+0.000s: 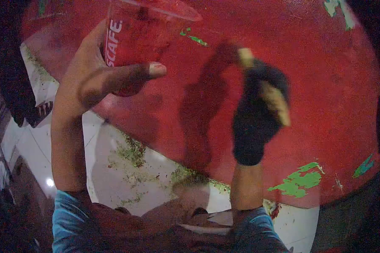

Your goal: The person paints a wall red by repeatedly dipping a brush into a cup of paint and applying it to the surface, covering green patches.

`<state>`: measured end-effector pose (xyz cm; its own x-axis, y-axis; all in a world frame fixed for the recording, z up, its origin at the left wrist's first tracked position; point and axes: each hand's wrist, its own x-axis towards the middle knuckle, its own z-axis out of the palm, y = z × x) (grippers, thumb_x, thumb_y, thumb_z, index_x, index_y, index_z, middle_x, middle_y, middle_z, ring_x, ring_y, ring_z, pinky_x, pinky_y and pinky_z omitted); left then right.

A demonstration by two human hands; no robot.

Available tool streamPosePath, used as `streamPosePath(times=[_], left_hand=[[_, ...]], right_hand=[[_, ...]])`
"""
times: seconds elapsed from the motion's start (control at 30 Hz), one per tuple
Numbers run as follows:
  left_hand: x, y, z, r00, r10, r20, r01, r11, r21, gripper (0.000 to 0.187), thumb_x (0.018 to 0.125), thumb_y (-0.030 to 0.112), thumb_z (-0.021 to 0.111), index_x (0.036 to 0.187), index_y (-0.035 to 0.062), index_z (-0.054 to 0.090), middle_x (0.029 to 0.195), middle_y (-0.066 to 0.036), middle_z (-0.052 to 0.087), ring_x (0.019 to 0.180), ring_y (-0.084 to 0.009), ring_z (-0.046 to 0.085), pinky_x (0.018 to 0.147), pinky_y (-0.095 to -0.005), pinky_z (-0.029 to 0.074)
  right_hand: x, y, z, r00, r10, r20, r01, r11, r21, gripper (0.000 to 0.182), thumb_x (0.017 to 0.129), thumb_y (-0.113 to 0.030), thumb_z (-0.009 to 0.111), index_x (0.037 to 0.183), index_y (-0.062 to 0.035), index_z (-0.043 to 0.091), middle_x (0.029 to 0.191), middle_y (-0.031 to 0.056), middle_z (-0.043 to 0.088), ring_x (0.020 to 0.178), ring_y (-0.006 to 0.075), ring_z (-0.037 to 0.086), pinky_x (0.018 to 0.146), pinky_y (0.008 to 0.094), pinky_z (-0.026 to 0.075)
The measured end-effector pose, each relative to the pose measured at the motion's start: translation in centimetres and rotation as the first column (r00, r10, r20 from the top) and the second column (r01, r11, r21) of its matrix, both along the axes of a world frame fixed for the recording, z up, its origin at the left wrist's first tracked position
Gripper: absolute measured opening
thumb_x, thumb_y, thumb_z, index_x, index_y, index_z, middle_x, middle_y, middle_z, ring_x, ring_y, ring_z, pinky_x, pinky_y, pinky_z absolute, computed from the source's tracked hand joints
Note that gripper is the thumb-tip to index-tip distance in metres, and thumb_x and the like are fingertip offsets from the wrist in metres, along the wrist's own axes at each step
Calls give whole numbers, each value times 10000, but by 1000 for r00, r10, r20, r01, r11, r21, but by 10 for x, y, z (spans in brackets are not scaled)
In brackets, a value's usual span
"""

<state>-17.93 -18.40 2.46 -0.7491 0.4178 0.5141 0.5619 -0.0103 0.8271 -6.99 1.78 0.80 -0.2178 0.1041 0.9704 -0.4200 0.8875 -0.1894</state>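
Observation:
My left hand (95, 78) is closed around a clear plastic cup (145, 42) with white lettering that reads "SCAFE" where it shows. The thumb lies across the cup's near side. The cup's wide rim is at the top, partly cut off by the frame edge, and red shows through its wall. To the right, my right hand (261, 99) wears a black glove with pale yellowish patches at the fingers. It is blurred by motion above the red surface, apart from the cup. Its fingers look curled in, and anything inside them is hidden.
Beneath both hands is a round red table (325, 122) with chipped patches of green paint (299, 180). Pale floor tiles (114, 185) with greenish-brown dirt show below its near edge. A dark shape (21, 76) stands at the left.

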Motion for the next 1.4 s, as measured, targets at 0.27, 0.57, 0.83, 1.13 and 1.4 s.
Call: streamPosePath(times=[0.27,0.57,0.83,1.13,1.4], left_hand=[[-2,13,-2,993,-112,25,109,990,93,705,574,110,786,1181,31,438,1061,-88,576,951,-196,559,846,-319,440],[5,10,0,999,-33,-11,33,999,-7,711,565,129,799,1171,34,441,1025,-90,588,902,-193,580,794,-320,474],[5,9,5,996,-67,56,65,997,36,628,595,111,777,1133,39,460,910,-62,603,724,-147,589,611,-264,491],[7,9,5,989,-107,106,106,994,21,576,626,106,759,1116,48,462,820,-34,587,625,-110,548,528,-243,447],[0,13,-1,1000,-19,-16,19,1000,6,616,597,207,787,1105,41,481,877,-48,602,721,-133,579,642,-262,479]], right_hand=[[3,33,2,861,-400,-313,507,645,571,112,803,-8,546,913,-25,559,914,78,587,857,182,563,799,297,440],[18,24,23,892,-328,-310,380,916,125,114,809,2,563,921,-11,548,928,68,580,853,173,559,790,292,450],[15,9,-9,961,-253,115,200,917,345,123,781,21,534,884,-27,581,889,80,598,828,183,565,765,294,447],[48,32,35,900,-377,-218,395,917,47,118,798,-34,578,913,-12,573,909,64,608,845,182,564,777,279,441],[25,12,-30,924,-315,218,185,865,466,193,812,-102,485,975,-56,577,917,130,587,807,278,556,705,390,442]])
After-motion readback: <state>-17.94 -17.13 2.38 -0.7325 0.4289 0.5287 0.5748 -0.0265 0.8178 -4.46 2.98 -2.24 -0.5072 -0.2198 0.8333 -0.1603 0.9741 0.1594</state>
